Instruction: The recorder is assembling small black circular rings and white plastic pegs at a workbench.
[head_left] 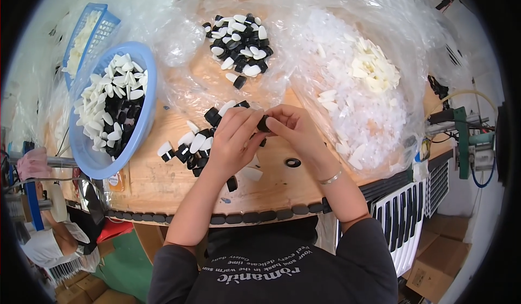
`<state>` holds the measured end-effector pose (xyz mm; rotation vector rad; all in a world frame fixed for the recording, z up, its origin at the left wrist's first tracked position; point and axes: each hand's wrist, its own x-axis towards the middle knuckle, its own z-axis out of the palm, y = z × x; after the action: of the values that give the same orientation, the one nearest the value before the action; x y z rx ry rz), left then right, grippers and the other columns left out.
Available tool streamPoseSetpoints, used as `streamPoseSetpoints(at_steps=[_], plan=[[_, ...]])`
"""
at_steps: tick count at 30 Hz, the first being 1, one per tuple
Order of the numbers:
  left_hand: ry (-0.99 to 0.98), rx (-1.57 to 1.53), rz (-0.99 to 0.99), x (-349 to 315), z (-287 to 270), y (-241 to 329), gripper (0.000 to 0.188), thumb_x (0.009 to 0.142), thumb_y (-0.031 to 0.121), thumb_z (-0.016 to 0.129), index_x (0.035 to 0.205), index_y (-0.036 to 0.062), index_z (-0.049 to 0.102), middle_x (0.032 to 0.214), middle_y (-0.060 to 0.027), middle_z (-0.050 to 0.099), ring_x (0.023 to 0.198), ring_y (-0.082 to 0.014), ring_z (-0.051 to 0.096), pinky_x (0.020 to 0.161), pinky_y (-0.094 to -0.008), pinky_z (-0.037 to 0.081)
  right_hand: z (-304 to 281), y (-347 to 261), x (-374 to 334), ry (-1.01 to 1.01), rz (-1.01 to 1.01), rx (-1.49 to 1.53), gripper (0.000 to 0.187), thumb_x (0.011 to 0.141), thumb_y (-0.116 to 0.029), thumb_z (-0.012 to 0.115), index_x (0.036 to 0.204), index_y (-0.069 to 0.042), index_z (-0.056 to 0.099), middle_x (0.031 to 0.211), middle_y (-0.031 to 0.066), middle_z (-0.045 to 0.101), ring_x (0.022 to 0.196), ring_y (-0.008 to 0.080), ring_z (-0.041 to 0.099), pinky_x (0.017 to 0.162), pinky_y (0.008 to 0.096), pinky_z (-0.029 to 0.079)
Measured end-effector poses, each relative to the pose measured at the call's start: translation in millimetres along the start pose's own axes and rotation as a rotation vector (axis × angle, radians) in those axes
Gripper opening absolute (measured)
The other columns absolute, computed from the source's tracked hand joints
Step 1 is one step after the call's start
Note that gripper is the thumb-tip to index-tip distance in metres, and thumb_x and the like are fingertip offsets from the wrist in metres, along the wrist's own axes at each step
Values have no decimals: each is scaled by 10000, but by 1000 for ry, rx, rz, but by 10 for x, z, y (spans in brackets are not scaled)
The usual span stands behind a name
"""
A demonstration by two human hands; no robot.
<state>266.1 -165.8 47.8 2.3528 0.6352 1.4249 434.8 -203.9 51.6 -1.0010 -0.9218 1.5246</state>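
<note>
My left hand (234, 140) and my right hand (298, 134) meet over the middle of the wooden table. Between their fingertips they grip a small black cap-like piece (263, 124), part of it covered by the fingers. Beside my left hand lies a loose group of black pieces (183, 152) and white oval pieces (185, 138), some fitted together. A flat white piece (251, 173) shows just under my left wrist. Next to my right wrist a black ring-shaped piece (292, 163) lies on the wood.
A blue basin (149, 95) of black and white pieces stands left, a blue basket (111, 19) behind it. A heap of joined pieces (239, 43) lies far centre. Clear plastic sheeting with translucent white pieces (374, 68) covers the right. Black pads line the table's front edge (252, 217).
</note>
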Motion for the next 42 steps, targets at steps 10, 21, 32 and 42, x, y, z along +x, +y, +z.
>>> streamPoseSetpoints(at_steps=[10, 21, 32, 42], plan=[[121, -694, -766, -173, -32, -13, 239, 833, 4, 677, 1062, -39, 623, 915, -77, 675, 794, -116, 621, 714, -241, 498, 75, -58, -71, 18, -112, -121, 169, 899, -66, 620, 1034, 35, 617, 888, 88, 678, 766, 103, 623, 698, 235, 506], [68, -809, -811, -126, -149, 0, 88, 891, 25, 626, 949, -37, 647, 816, -33, 645, 722, -64, 588, 656, -185, 463, 16, -90, -101, -3, -142, -117, 230, 911, -111, 623, 1077, 46, 598, 855, 80, 676, 730, 99, 632, 648, 218, 515], [372, -620, -841, -66, -272, -243, 195, 926, 83, 573, 1101, -2, 578, 866, 2, 596, 797, -57, 541, 718, -190, 421, -46, -488, 731, 102, -280, -567, 324, 907, -217, 620, 1093, 48, 607, 916, 83, 666, 738, 126, 619, 644, 273, 506], [-487, 9, -155, -195, -10, -78, 330, 693, -40, 639, 1010, 39, 593, 897, -121, 611, 914, -333, 569, 843, -397, 470, -551, -656, 194, 95, -140, -905, 230, 830, -144, 711, 994, 15, 686, 774, 29, 663, 747, 52, 579, 600, 230, 464]])
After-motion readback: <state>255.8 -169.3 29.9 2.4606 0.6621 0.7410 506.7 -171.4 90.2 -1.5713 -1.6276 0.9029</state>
